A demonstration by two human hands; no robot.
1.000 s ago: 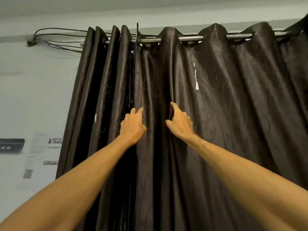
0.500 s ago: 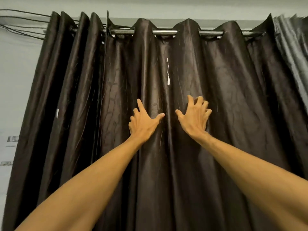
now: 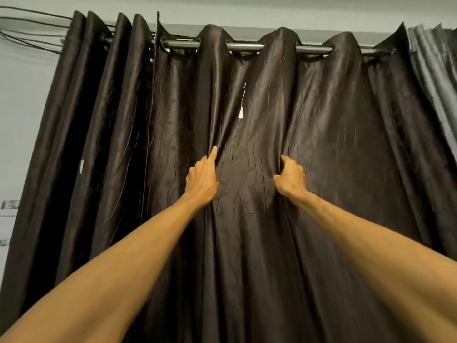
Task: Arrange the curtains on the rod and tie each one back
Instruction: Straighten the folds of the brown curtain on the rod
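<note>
Left hand, right hand spread apart, pinching glossy curtain folds.

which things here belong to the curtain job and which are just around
Job:
- spread curtain, gripped at its folds by the left hand and right hand
- bunched curtain to its left
- rod

Just there:
- cables on the wall, top left
- papers on the wall, left edge
</note>
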